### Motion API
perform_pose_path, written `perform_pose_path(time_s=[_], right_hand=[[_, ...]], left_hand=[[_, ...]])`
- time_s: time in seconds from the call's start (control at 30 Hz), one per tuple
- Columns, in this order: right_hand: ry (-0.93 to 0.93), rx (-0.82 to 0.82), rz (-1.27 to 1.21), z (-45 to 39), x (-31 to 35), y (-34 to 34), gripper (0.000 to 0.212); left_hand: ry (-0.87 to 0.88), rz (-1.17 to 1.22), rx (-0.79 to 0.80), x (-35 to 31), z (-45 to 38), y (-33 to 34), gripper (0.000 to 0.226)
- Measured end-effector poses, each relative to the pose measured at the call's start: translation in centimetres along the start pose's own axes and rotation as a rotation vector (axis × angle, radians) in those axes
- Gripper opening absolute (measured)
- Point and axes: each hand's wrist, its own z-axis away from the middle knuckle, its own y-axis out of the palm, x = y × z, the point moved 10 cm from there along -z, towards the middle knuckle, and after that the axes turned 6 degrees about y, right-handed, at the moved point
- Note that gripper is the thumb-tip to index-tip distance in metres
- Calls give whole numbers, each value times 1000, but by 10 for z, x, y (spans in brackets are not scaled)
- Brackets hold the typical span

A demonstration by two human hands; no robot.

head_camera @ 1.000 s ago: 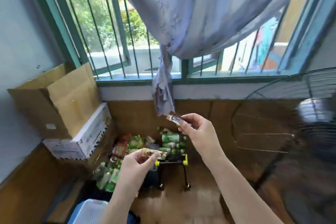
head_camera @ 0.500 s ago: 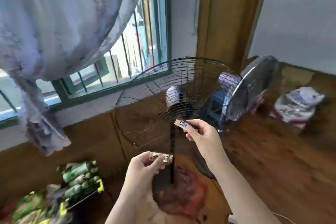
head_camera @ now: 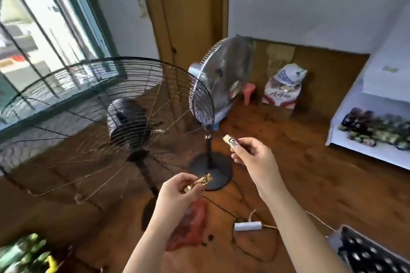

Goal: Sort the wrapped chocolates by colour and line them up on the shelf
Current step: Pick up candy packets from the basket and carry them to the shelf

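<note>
R hand (head_camera: 255,157) pinches a white wrapped chocolate (head_camera: 230,142) at one end, the other end sticking up-left. L hand (head_camera: 177,193) pinches a gold wrapped chocolate (head_camera: 200,181), lower and to the left, apart from the white one. Both held in air over wood floor (head_camera: 299,184). White shelf (head_camera: 346,137) at far right carries rows of wrapped chocolates (head_camera: 377,128), blurred. Two standing fans behind: black fan (head_camera: 93,122), silver fan (head_camera: 213,86).

Glossy wooden floor (head_camera: 299,162); black wire fan guard (head_camera: 77,128).

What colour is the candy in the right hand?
White, with dark lettering on the chocolate that the right hand pinches; head view.
</note>
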Motion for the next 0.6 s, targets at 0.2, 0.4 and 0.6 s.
perform_pose_path(time_s=[0.2,0.4,0.6], right_hand=[[74,-201,-52,-13,-15,-81,9],[103,-398,-27,-15,-22,-125,10],[87,-587,-40,-7,-10,-143,8]], left_hand=[[71,-1,187,-23,-49,81,10],[78,24,404,-26,-84,141,6],[126,97,538,-41,-119,173,4]])
